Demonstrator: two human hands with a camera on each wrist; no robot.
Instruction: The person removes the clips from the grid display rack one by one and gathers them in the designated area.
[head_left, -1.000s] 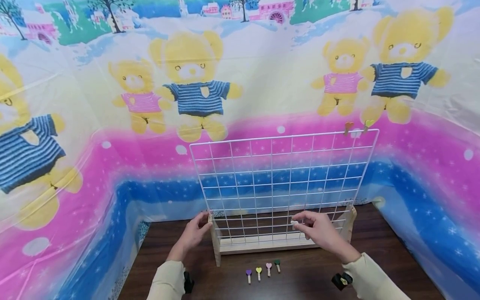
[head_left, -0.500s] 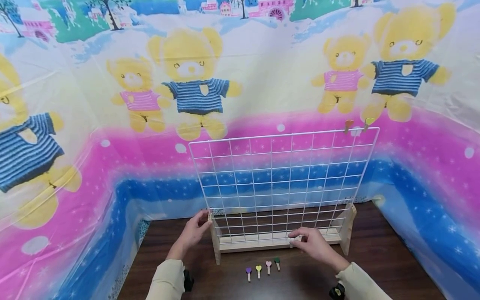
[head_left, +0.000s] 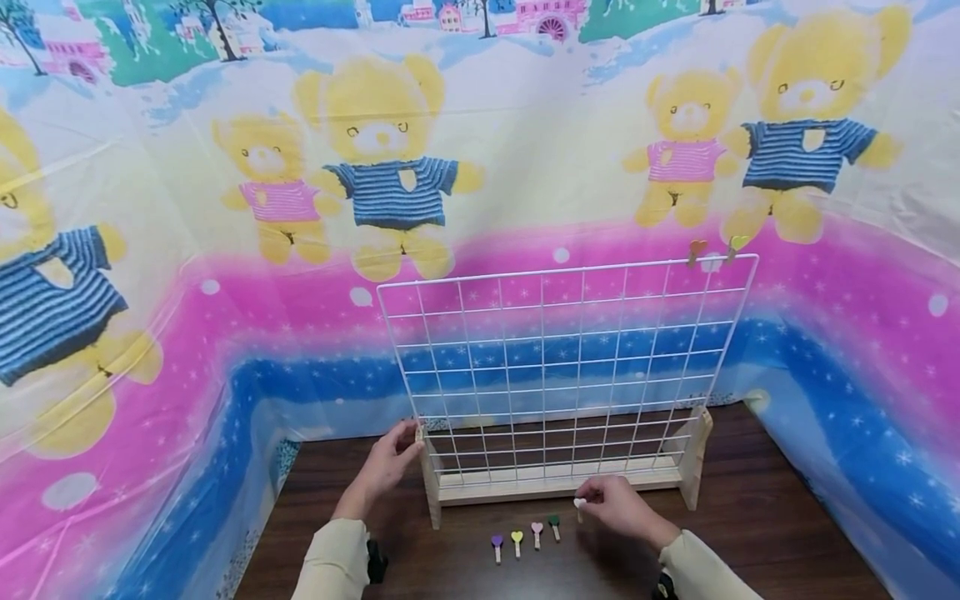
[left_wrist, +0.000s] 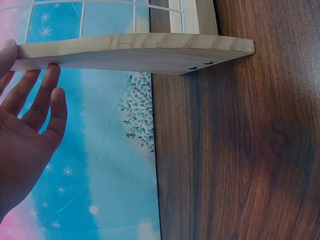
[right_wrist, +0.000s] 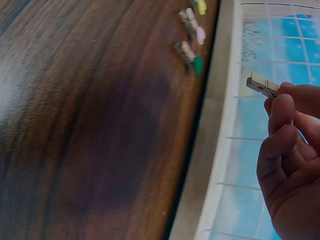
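Observation:
My right hand (head_left: 621,507) pinches a small wooden clothespin with a white heart (head_left: 580,504) between thumb and fingertips, low over the dark table. In the right wrist view the bare wooden end of this clothespin (right_wrist: 260,86) points away from the fingers. To its left lies a row of several heart clothespins: purple (head_left: 497,544), yellow (head_left: 517,540), pink (head_left: 537,531) and green (head_left: 554,523). My left hand (head_left: 384,462) grips the left wooden side of the grid stand (head_left: 432,492); in the left wrist view its thumb and fingers lie on opposite faces of that wooden side (left_wrist: 125,52).
The white wire grid (head_left: 543,342) stands upright in its wooden base (head_left: 525,493) behind the row. An orange heart clothespin (head_left: 697,250) and a yellow-green heart clothespin (head_left: 737,246) are clipped at its top right. A bear-print cloth (head_left: 525,167) hangs around the table (head_left: 330,483).
My right hand has come down from in front of the grid toward the tabletop, bringing the white heart clothespin to the right of the row. My left hand has stayed on the stand.

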